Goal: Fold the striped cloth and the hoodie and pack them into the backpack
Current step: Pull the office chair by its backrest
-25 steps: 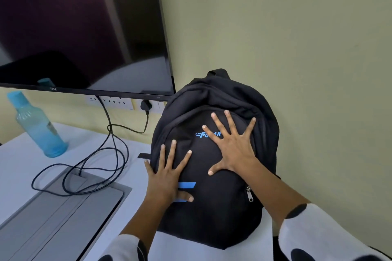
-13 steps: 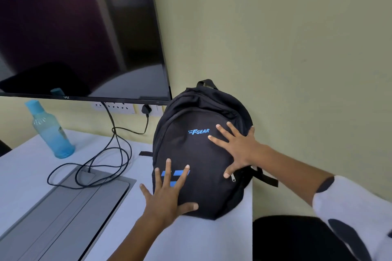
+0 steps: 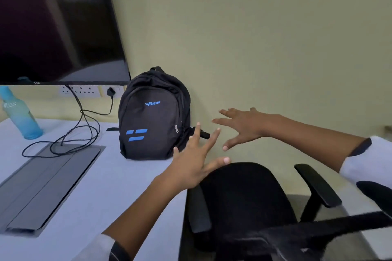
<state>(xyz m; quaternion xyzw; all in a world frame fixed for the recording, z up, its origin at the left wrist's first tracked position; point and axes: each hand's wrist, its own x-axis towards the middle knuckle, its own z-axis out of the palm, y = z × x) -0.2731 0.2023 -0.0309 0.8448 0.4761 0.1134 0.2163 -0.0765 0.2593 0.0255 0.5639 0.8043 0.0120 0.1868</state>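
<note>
The left hand [image 3: 192, 164] hangs in the air with fingers spread wide, holding nothing; its fingertips overlap the lower right edge of the backpack [image 3: 151, 116] in view, and whether they touch it cannot be told. The right hand [image 3: 244, 126] — also splayed and empty — hovers to the right, clear of the pack. The black backpack stands upright on the white bench [image 3: 89, 193] against the wall, zipped shut, so its contents are hidden. A black office chair [image 3: 244, 201] sits below, partly blurred.
</note>
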